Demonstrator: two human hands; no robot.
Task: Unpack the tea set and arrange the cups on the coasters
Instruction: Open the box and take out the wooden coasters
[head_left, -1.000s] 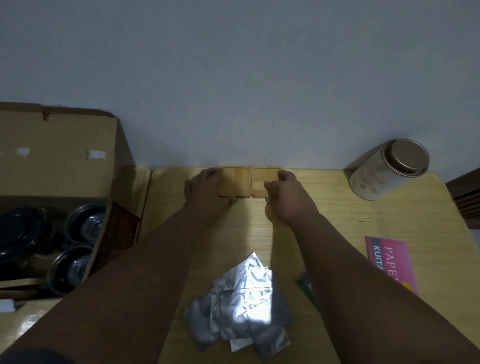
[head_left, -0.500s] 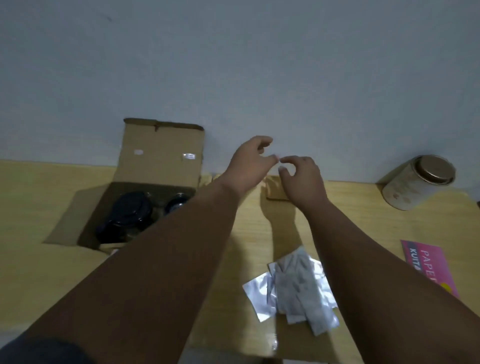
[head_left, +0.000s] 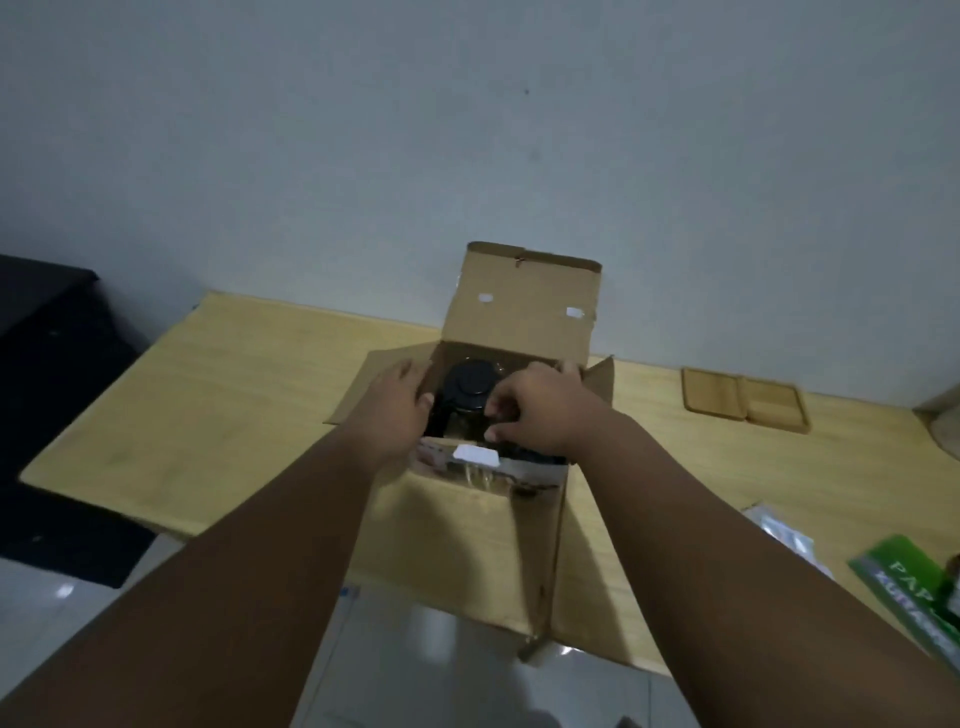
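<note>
An open cardboard box (head_left: 522, 306) stands on the wooden table, lid flap up against the wall and front flap (head_left: 467, 551) folded down toward me. Inside sits a dark glass teapot with a black lid (head_left: 469, 383). My left hand (head_left: 397, 408) reaches over the box's left wall beside the teapot, fingers apart. My right hand (head_left: 537, 410) is curled inside the box to the right of the teapot; what its fingers touch is hidden. Two wooden coasters (head_left: 716, 397) lie side by side by the wall to the right, apart from both hands. No cup shows.
Silver foil packets (head_left: 779, 535) and a green booklet (head_left: 914, 587) lie at the table's right front. A tin's edge (head_left: 943, 415) shows at far right. A dark cabinet (head_left: 47, 364) stands left of the table. The box's front flap overhangs the table edge above a tiled floor.
Both hands left the coasters and moved left into the open box. My view swung left, so the coasters and packets now sit at the right.
</note>
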